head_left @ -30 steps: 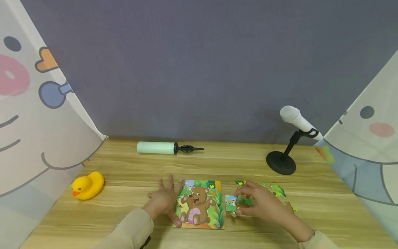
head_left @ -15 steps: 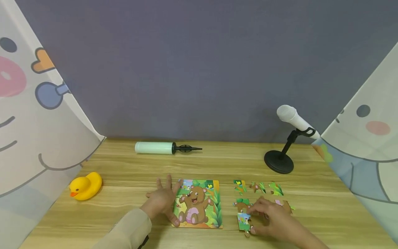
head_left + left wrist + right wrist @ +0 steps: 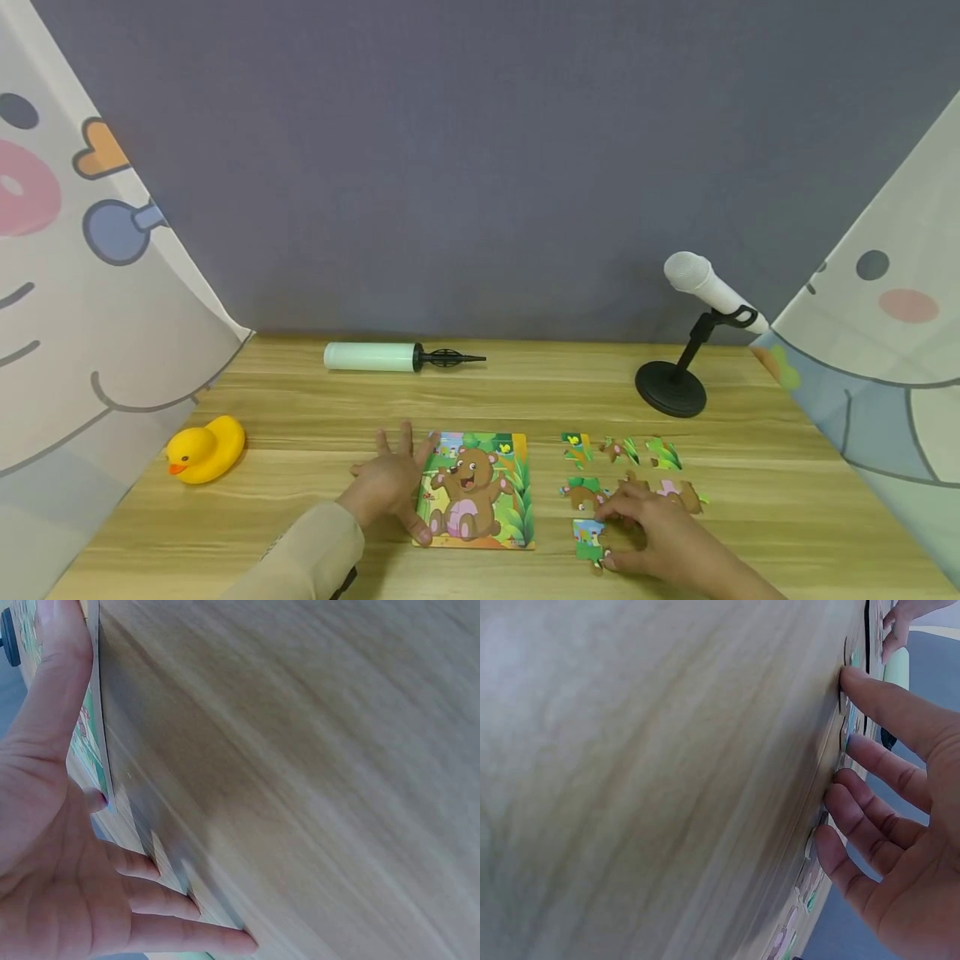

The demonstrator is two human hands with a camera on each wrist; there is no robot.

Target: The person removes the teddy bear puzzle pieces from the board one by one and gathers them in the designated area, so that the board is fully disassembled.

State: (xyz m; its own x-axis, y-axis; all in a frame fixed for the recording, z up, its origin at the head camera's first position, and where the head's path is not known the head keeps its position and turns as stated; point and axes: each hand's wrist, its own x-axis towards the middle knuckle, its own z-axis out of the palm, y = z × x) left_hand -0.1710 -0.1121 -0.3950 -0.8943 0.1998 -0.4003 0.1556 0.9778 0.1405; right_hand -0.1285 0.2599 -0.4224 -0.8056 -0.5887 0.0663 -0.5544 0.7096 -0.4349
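My left hand (image 3: 390,487) lies spread at the left side of a square bear jigsaw puzzle (image 3: 474,492). Its thumb touches the lower left edge, and its index finger is by the upper left corner. In the left wrist view the thumb (image 3: 64,652) lies along the puzzle's edge. To the right of the puzzle, my right hand (image 3: 648,533) pinches a puzzle piece (image 3: 588,538) with a blue and green picture, down at the table. Thumb and index finger are at its right side, partly covering it. Another piece (image 3: 583,495) with a bear's face lies just above it.
Several loose pieces, among them a green leaf piece (image 3: 664,454) and a duck piece (image 3: 577,447), lie beyond the right hand. Farther back are a hand pump (image 3: 375,357) and a microphone (image 3: 708,283) on a black stand. A yellow rubber duck (image 3: 206,450) sits at left.
My right hand has carried the blue and green piece right and toward me, from beside the puzzle to below the bear-face piece. The left hand has stayed at the puzzle's edge.
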